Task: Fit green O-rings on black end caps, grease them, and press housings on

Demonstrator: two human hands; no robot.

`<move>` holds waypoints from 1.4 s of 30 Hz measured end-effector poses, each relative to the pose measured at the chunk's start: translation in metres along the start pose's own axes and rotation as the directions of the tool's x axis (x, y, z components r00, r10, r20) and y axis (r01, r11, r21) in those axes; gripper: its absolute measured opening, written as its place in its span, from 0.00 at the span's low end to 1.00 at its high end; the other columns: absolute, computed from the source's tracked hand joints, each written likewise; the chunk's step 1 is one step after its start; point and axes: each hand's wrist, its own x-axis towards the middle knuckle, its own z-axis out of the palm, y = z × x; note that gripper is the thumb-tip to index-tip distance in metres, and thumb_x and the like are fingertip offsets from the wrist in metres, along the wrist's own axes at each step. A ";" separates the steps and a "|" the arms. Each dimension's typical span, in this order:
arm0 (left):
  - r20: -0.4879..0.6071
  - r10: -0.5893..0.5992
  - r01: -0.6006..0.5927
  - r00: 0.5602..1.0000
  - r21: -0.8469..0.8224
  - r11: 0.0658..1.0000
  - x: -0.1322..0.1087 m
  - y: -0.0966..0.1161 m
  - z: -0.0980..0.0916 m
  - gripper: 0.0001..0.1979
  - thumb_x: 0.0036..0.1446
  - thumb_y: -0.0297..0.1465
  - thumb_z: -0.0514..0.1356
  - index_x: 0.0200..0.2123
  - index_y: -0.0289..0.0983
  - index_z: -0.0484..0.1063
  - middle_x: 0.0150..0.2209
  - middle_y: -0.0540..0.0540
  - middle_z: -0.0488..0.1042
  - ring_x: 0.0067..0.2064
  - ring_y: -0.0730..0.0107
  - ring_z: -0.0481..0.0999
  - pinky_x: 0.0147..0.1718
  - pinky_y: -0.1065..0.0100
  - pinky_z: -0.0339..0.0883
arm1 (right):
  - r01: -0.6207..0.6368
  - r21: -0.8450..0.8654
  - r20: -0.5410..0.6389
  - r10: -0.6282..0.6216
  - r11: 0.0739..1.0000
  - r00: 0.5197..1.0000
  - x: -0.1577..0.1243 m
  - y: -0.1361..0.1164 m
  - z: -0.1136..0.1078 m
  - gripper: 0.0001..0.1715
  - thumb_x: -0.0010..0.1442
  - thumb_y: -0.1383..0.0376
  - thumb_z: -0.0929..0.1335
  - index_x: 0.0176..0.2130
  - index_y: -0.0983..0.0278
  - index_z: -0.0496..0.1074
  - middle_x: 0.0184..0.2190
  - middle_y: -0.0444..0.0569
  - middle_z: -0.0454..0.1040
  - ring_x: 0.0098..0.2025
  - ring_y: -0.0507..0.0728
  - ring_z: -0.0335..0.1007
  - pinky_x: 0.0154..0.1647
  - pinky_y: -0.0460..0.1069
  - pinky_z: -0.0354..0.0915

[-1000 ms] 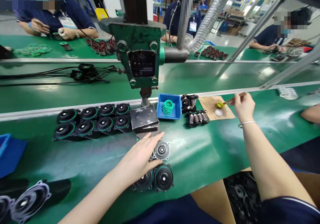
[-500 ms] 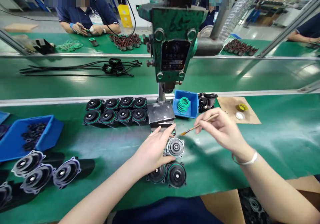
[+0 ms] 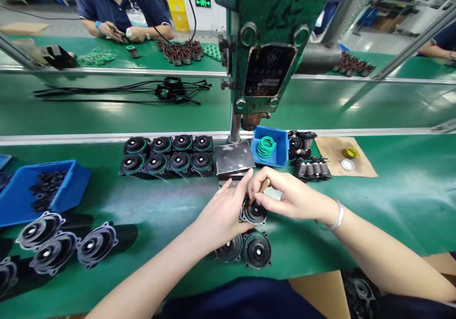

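My left hand (image 3: 223,212) lies around the left side of a round black motor housing (image 3: 257,214), thumb at its near side and fingers at its far side. A second housing beside it is mostly hidden by that hand. My right hand (image 3: 285,193) is closed in a pinch on a thin paintbrush (image 3: 264,186), bristles down at the housing's upper rim; most of the brush is hidden by the fingers. Nearer to me stand two more housings, the right housing (image 3: 257,250) with a green O-ring round its face.
A green press (image 3: 267,48) overhangs a metal block (image 3: 235,159). Several ringed housings (image 3: 167,159) stand left of it. A blue bin (image 3: 270,159) with green O-rings, rotors (image 3: 311,168) and cardboard (image 3: 361,159) with a yellow pot (image 3: 351,152) lie right. A co-worker (image 3: 123,14) sits opposite.
My right hand has moved left and down with the paintbrush, bringing its tip to the housing. My left hand stays at the housings. The view has shifted slightly, with the press appearing larger.
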 end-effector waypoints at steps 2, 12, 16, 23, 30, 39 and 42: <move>-0.008 0.008 -0.008 1.000 0.003 1.000 0.000 0.000 0.000 0.59 0.45 0.28 0.73 0.69 0.40 0.36 0.58 0.36 0.72 0.61 0.47 0.71 0.64 0.42 0.59 | -0.015 -0.052 0.031 0.017 0.999 0.999 0.002 -0.001 0.001 0.02 0.65 0.70 0.63 0.40 0.64 0.63 0.35 0.44 0.69 0.34 0.47 0.66 0.37 0.44 0.66; -0.021 -0.001 0.002 1.000 0.032 0.999 -0.001 0.000 0.001 0.63 0.44 0.29 0.74 0.70 0.39 0.30 0.54 0.38 0.76 0.58 0.49 0.75 0.65 0.43 0.58 | -0.028 -0.233 -0.010 0.026 0.972 1.000 -0.001 0.000 -0.003 0.02 0.68 0.67 0.62 0.40 0.64 0.60 0.35 0.46 0.70 0.33 0.49 0.67 0.35 0.45 0.66; -0.008 -0.012 0.012 1.000 0.028 1.000 -0.001 -0.001 0.004 0.63 0.45 0.30 0.74 0.70 0.38 0.29 0.52 0.39 0.76 0.57 0.52 0.74 0.67 0.43 0.53 | -0.069 -0.299 -0.068 0.050 0.952 0.996 -0.013 0.000 -0.003 0.02 0.69 0.67 0.61 0.41 0.64 0.60 0.34 0.46 0.71 0.32 0.49 0.69 0.33 0.45 0.66; -0.054 0.003 -0.001 0.999 0.038 0.999 -0.003 0.002 0.010 0.61 0.46 0.29 0.72 0.70 0.38 0.30 0.51 0.41 0.76 0.57 0.54 0.75 0.66 0.42 0.53 | -0.179 -0.365 -0.182 0.119 0.913 0.976 -0.047 -0.011 0.010 0.02 0.68 0.68 0.62 0.43 0.63 0.60 0.32 0.43 0.71 0.30 0.48 0.71 0.31 0.44 0.65; -0.074 0.039 -0.033 0.996 0.087 0.996 -0.004 0.004 0.012 0.58 0.50 0.30 0.70 0.70 0.40 0.29 0.52 0.40 0.76 0.57 0.54 0.75 0.65 0.40 0.54 | -0.176 -0.207 -0.263 0.118 0.962 0.958 -0.059 -0.016 0.035 0.04 0.68 0.65 0.64 0.42 0.62 0.61 0.29 0.42 0.73 0.29 0.47 0.73 0.32 0.42 0.69; -0.033 0.022 -0.020 0.999 0.079 0.997 -0.006 0.008 0.009 0.57 0.51 0.28 0.68 0.70 0.38 0.29 0.49 0.41 0.76 0.55 0.57 0.75 0.65 0.42 0.53 | -0.082 -0.105 -0.435 0.028 0.991 0.900 -0.043 -0.016 0.046 0.07 0.67 0.65 0.66 0.41 0.61 0.59 0.34 0.44 0.72 0.32 0.47 0.74 0.33 0.42 0.71; -0.015 0.019 -0.018 1.000 0.070 0.997 -0.005 0.009 0.007 0.56 0.51 0.26 0.67 0.70 0.39 0.29 0.52 0.40 0.75 0.57 0.57 0.74 0.66 0.42 0.52 | -0.020 -0.217 -0.350 -0.059 0.976 0.935 -0.037 -0.014 0.046 0.07 0.67 0.65 0.65 0.41 0.61 0.60 0.35 0.45 0.73 0.35 0.49 0.73 0.36 0.44 0.71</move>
